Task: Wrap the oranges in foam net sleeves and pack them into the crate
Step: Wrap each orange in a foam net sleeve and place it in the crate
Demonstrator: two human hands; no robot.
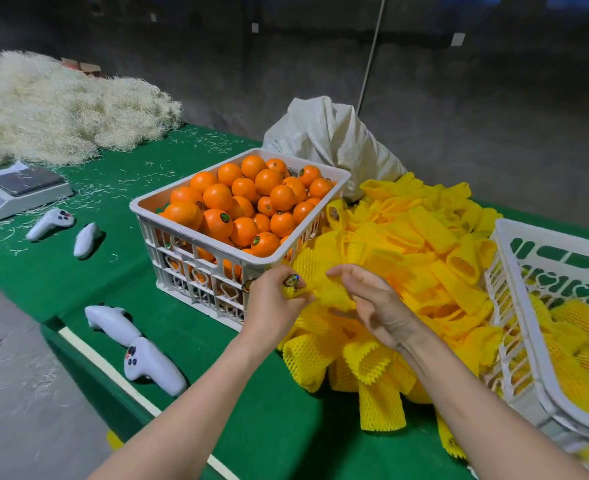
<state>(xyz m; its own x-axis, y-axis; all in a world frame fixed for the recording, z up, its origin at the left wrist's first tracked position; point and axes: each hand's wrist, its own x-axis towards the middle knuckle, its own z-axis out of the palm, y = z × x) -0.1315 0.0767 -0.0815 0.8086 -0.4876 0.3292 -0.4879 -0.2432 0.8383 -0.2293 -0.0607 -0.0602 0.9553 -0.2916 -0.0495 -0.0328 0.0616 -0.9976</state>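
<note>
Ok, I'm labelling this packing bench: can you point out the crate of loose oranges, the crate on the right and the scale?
crate of loose oranges [199, 239]: head view, front rim.
crate on the right [563, 238]: head view, far rim.
scale [26, 180]: head view, dark weighing plate.

Bare oranges [244, 202], some with dark round stickers, were heaped to the rim of a white slotted plastic crate [203, 244] at centre. Loose yellow foam net sleeves [421, 244] lay piled just right of it, against its side. One sleeve [326, 291] was held over the pile's near edge between left hand [272, 306] and right hand [376, 303]. A second white crate [549, 237] at far right held sleeve-wrapped oranges [579, 327].
</note>
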